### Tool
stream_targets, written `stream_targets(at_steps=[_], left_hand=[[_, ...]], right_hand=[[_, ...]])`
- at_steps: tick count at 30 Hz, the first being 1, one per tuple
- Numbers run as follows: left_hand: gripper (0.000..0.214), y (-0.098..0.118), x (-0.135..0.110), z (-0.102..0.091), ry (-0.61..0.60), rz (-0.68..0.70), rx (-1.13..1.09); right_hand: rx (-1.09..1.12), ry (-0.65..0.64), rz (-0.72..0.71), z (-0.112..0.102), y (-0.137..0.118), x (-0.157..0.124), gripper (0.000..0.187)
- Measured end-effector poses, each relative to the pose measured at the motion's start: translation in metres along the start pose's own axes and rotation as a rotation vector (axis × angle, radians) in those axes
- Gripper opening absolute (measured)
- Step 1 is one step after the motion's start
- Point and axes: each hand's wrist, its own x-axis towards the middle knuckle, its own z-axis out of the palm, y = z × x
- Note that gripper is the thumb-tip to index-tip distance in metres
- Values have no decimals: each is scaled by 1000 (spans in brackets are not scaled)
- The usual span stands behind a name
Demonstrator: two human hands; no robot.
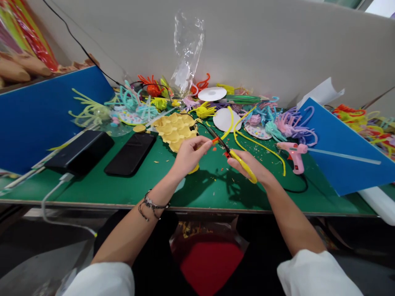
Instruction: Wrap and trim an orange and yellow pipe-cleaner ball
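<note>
My left hand point(191, 154) is closed in a pinch on a short orange piece point(215, 140) that looks like pipe cleaner. My right hand point(247, 165) grips yellow-handled scissors point(245, 166), their dark blades pointing up and left beside the orange piece. Whether the blades touch it I cannot tell. Small red-orange scraps lie on the green table point(197, 197) just below the blades. A bumpy yellow egg-carton sheet point(175, 129) rests beyond my left hand. Long yellow pipe cleaners point(262, 146) curve across the table beyond my right hand.
A black phone point(131, 154) and a black box point(80, 152) with a white cable lie left. A pink glue gun point(294, 156) is at right. Blue panels point(345, 152) flank the table. Colourful pipe-cleaner bundles point(154, 88) and white discs point(212, 94) crowd the back.
</note>
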Motion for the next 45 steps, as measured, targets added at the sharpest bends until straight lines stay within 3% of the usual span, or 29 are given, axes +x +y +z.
stream_targets(at_steps=[8,13,16,21,23,26,31,35,38,45], left_hand=[[24,2,0,3,8,-22,-15],[22,0,3,-2,138,-15,-81],[23,-2,5,-8,146,-97,-198],[33,-2,7,-18,23,-231,-404],[35,-2,7,-20,-13,-234,-413],[37,-2,8,-20,-44,-229,-391],[39,0,6,-10,-64,-200,-321],[40,4,6,0,-101,-164,-224],[40,7,10,7,-113,-131,-164],[35,10,18,10,-203,-122,-89]], right_hand=[[-11,-18,39,-9,1,-2,52],[-95,-209,-44,-28,11,-9,52],[-229,-56,42,-39,24,-16,47],[-594,220,416,-46,48,-29,46],[-664,230,508,-40,55,-31,47],[-662,198,522,-29,58,-28,36],[-613,207,400,-28,29,-12,16],[-468,271,106,-26,-6,4,30],[-153,330,-139,-14,-15,15,31],[110,383,-161,1,2,26,22]])
